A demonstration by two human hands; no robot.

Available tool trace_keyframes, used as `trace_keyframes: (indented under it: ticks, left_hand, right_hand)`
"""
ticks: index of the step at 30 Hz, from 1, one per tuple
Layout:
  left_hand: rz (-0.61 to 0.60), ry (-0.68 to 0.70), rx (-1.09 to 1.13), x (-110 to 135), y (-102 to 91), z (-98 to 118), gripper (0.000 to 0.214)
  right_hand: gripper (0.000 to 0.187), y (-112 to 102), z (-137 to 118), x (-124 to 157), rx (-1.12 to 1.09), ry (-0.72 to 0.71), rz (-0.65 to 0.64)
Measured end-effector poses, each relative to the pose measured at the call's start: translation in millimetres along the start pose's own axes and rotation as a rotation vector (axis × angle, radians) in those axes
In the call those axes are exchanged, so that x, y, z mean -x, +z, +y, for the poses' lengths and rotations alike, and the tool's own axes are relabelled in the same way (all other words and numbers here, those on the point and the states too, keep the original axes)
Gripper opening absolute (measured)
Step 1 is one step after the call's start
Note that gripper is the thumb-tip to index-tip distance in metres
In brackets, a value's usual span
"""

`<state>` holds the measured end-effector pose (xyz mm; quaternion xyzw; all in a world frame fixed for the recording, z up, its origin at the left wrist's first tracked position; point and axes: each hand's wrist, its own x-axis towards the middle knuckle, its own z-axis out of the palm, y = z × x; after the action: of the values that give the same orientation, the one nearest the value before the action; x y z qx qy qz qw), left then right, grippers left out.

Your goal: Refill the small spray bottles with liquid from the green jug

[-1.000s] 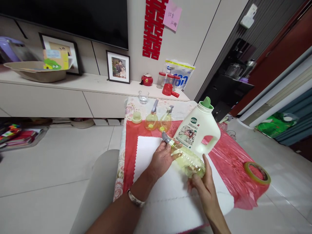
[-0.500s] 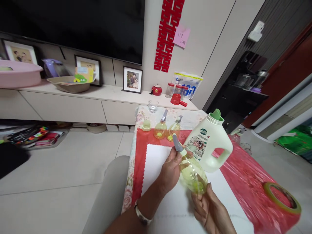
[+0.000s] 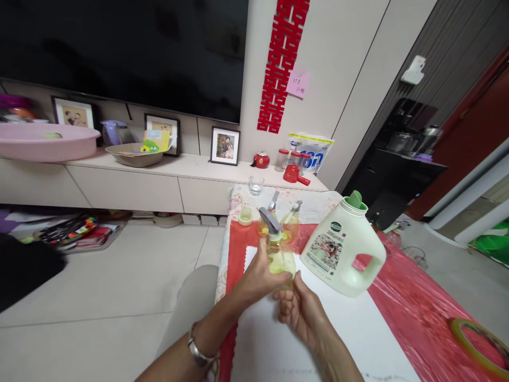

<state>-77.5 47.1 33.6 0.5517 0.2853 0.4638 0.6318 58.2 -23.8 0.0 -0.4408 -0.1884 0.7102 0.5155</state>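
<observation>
A clear yellow spray bottle (image 3: 281, 261) with a grey spray head stands nearly upright in front of me, tilted slightly. My left hand (image 3: 260, 273) is wrapped round its body, thumb across the front. Curled fingers of my right hand (image 3: 299, 310) are at the bottle's base, thumb against its lower right side. Two similar spray bottles, a left one (image 3: 273, 200) and a right one (image 3: 292, 220), stand just behind, partly hidden. Beside them is a small pale-yellow cap or cup (image 3: 245, 215). To the right stands a large pale-green detergent jug (image 3: 344, 246) with a green spout.
White paper (image 3: 274, 345) covers the near tabletop over red plastic sheeting (image 3: 413, 289). A roll of tape (image 3: 479, 345) lies at the right edge. A glass cup (image 3: 256, 184) stands at the back. Behind is a cabinet with a red scoop (image 3: 291, 174) and jars.
Both hands have brought the spray bottle left and turned it more upright. My left hand has shifted from its neck to its body. The camera view has also shifted.
</observation>
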Motion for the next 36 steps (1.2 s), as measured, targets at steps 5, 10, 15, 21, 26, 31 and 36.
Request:
trace_keyframes:
  ticks: [5,10,15,21,26,31,36]
  left_hand:
    - [0.215,0.133,-0.203,-36,-22.6,-7,0.071]
    - [0.239,0.239,-0.432,-67,-23.2,-23,0.066]
    - [0.251,0.227,-0.377,-78,-14.6,-40,0.070]
    - [0.304,0.257,-0.300,-75,-12.4,-55,0.068]
    - [0.341,0.224,-0.351,-68,-11.7,-54,0.077]
    - [0.353,0.197,-0.366,-63,-14.0,-54,0.088]
    - [0.423,0.078,-0.580,-42,-11.3,-45,0.092]
  right_hand:
    - [0.070,-1,5,6,0.085,-0.034,0.003]
    - [0.068,-24,17,29,0.169,-0.014,-0.028]
    - [0.061,-49,22,52,0.172,-0.049,-0.027]
    - [0.059,-62,24,66,0.143,-0.070,-0.005]
    - [0.059,-63,25,68,0.154,-0.085,0.009]
    - [0.063,-64,19,71,0.221,-0.100,0.021]
    - [0.064,-79,2,89,0.307,-0.163,0.119]
